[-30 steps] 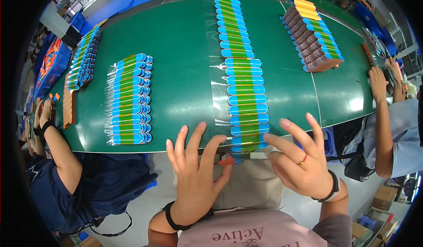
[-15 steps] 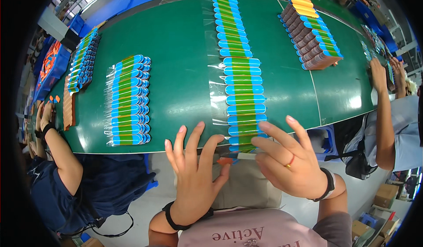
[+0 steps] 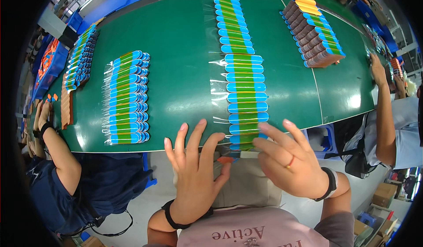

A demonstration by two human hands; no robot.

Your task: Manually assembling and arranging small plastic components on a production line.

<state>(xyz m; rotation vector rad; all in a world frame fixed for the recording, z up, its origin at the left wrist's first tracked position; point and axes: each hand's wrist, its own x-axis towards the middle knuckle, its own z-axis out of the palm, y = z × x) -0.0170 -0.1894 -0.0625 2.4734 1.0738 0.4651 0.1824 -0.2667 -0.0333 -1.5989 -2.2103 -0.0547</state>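
Note:
A column of flat, round-ended blue-and-green strips (image 3: 247, 97) with clear film at their left ends runs away from me, overlapping like shingles. My left hand (image 3: 194, 172) is spread at the table's front edge, left of the column's near end, holding nothing; its index fingertip is close to the lowest strips. Over those strips' right ends hovers my right hand (image 3: 291, 161), fingers apart and slightly blurred, with the thumb hidden. Whether it touches a strip I cannot tell. A small orange piece (image 3: 225, 159) shows below the table edge, beside my left thumb.
Left on the green table (image 3: 180, 70) lies a fanned group of similar strips (image 3: 128, 97), with another stack (image 3: 80, 55) beyond. A tall stack (image 3: 315, 37) topped with orange pieces stands far right. Co-workers' arms (image 3: 61, 152) (image 3: 384, 119) work at both sides. A blue bin (image 3: 53, 68) holds orange pieces.
The view has shifted slightly, so the table things sit a little higher and the strips lower down look slightly moved. My hands keep nearly the same place; the right fingers have shifted a little.

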